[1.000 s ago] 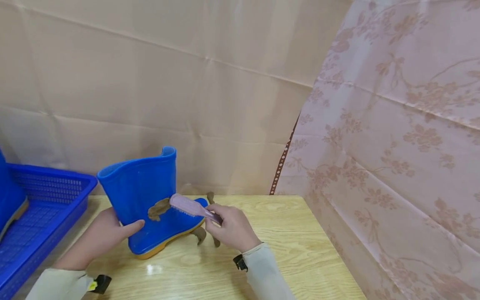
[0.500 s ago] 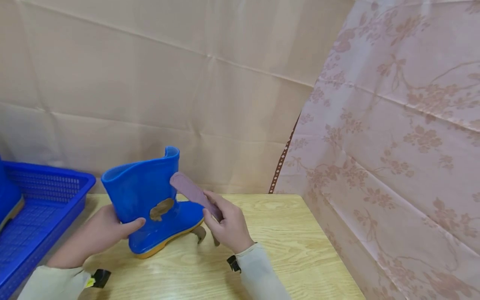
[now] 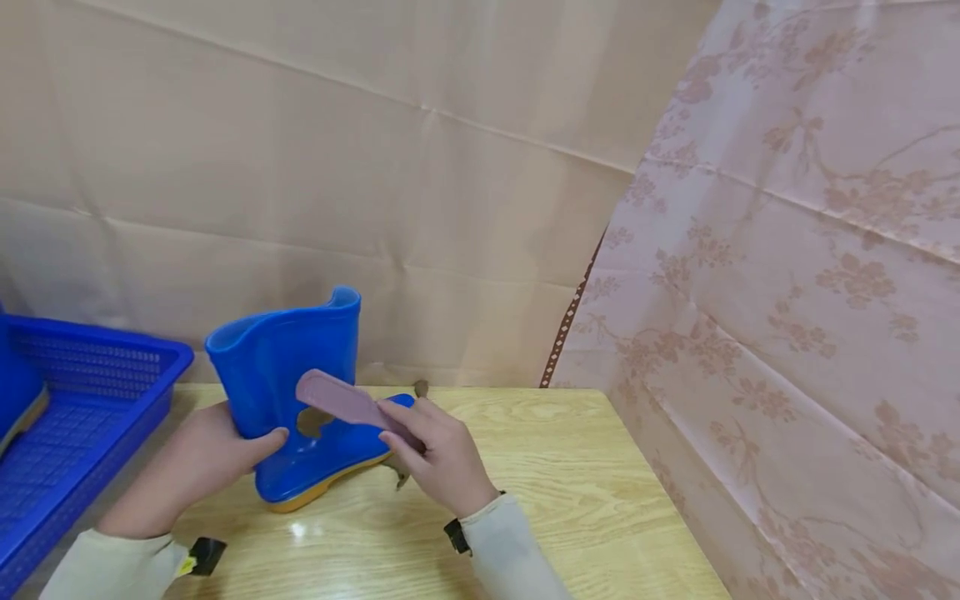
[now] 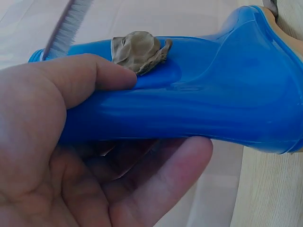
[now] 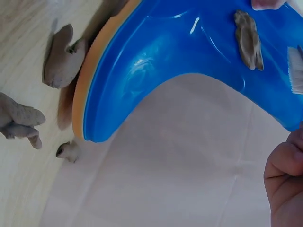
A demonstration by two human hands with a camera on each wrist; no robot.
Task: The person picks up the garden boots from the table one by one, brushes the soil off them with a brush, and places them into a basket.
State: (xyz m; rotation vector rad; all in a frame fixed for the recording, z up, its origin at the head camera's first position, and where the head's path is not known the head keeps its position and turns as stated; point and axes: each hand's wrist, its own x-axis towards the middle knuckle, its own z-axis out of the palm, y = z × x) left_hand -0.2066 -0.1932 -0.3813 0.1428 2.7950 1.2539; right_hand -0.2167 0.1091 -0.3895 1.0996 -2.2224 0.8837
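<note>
A blue rain boot (image 3: 288, 358) with an orange sole stands on the table, slightly tilted. My left hand (image 3: 198, 467) grips it from behind at the ankle, thumb along the near side; other fingers pass underneath in the left wrist view. A brown, mud-like lump (image 4: 137, 52) sticks to the boot's side near that thumb. My right hand (image 3: 442, 457) holds a mauve brush (image 3: 337, 396) by its handle. In the head view the brush partly covers the lump; in the left wrist view its pale bristles (image 4: 71, 28) are by the shaft, apart from the lump.
Several loose brown clumps (image 5: 65, 56) lie on the wood-patterned table (image 3: 540, 467) around the toe. At left is a blue plastic basket (image 3: 97, 333) with another blue boot (image 3: 17, 387) in it. A beige cloth (image 3: 450, 208) hangs behind, a floral one (image 3: 787, 333) at right.
The brush rose off the boot to the ankle's front, its back turning toward the camera, then moved left and slightly down across the boot. The left hand keeps its hold; the boot hardly moved.
</note>
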